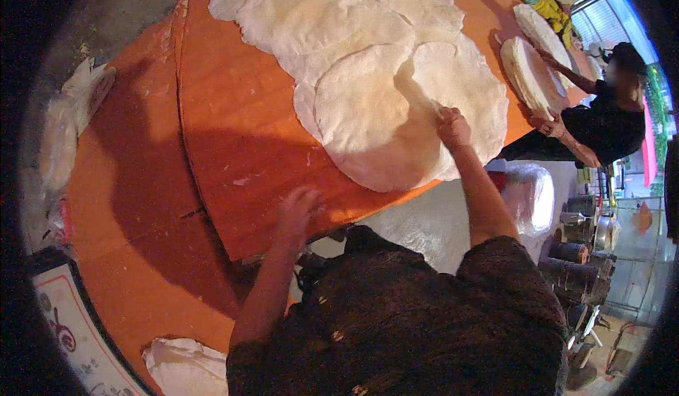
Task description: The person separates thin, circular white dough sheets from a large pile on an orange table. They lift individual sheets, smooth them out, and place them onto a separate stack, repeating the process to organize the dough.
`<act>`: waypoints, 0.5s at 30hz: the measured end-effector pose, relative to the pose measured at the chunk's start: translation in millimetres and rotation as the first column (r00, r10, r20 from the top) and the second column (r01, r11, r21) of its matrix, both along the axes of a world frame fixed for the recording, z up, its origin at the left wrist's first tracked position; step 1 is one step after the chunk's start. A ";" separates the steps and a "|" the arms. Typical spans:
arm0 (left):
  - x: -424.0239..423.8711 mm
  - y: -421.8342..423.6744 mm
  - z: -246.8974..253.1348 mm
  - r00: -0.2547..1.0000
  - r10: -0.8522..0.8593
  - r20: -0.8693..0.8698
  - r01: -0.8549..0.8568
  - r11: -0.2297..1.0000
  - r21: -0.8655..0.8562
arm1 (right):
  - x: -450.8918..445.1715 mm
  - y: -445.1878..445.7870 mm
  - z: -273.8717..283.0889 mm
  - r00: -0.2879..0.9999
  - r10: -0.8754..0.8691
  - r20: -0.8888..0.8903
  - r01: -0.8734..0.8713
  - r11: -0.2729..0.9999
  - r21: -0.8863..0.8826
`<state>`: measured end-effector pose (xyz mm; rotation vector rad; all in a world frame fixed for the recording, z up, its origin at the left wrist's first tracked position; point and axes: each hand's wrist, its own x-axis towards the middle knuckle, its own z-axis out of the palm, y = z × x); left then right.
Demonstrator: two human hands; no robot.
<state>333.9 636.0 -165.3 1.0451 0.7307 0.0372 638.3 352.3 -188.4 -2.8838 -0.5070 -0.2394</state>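
Thin round sheets of pale dough (pixel 366 104) lie overlapping on an orange-covered table (pixel 244 120). My right hand (pixel 453 128) is closed on the edge of one dough sheet near the lower right of the spread, at the overlap between two rounds. My left hand (pixel 302 205) is over the table's near edge, left of the dough, fingers apart and slightly blurred, holding nothing. A shadow falls over the table and part of the sheets.
A co-worker (pixel 610 104) at the right handles a thick stack of round sheets (pixel 530 75); another stack (pixel 541 35) lies behind. Folded pale sheets (pixel 185 367) rest at lower left. Plastic-wrapped goods (pixel 528 200) and metal pots (pixel 581 210) stand right of me.
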 end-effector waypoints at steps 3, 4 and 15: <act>70.4 -36.8 -13.3 0.985 -0.023 -0.172 0.024 1.000 0.002 | 26.4 -13.0 29.8 0.991 0.066 -0.114 -0.066 0.998 0.001; 85.5 -44.1 -8.1 0.979 0.013 -0.202 -0.005 0.999 0.041 | 10.8 6.1 75.4 0.990 0.016 -0.137 0.001 0.993 0.122; 123.6 -73.1 -11.3 0.956 0.249 -0.155 -0.282 0.924 -0.256 | -144.4 64.6 52.6 0.814 0.418 -0.404 -0.471 0.881 -0.037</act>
